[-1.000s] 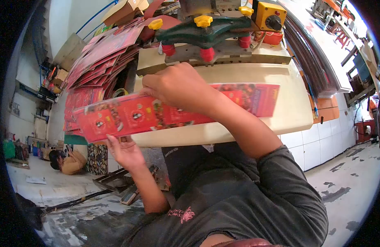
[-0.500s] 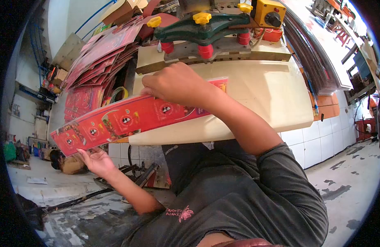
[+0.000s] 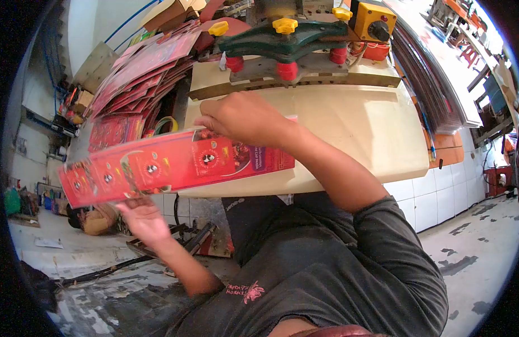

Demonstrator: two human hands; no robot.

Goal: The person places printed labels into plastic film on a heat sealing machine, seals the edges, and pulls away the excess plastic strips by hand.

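A long red printed strip [image 3: 175,163] with food pictures and round logos is held slanting over the front left of the cream work board [image 3: 355,129]. My right hand [image 3: 242,118] is closed on its upper edge, fingers bent over it. Below the strip's lower left part is my left hand [image 3: 144,219], blurred, palm up and fingers apart; whether its fingertips touch the edge I cannot tell. Behind the board stands a press with a dark green clamp bar [image 3: 282,42], yellow knobs [image 3: 285,26] and red spacers [image 3: 286,71].
A fanned pile of red printed sheets [image 3: 141,73] leans at the back left, with smaller red prints [image 3: 116,132] and a tape roll [image 3: 167,124] beside it. A yellow control box [image 3: 373,21] sits at the back right. Tall stacked sheets [image 3: 433,73] line the right side.
The strip has swung to a flatter slant, its left end shifting left and slightly up. My left hand has loosened from its lower left corner and moved right. My right hand keeps its grip.
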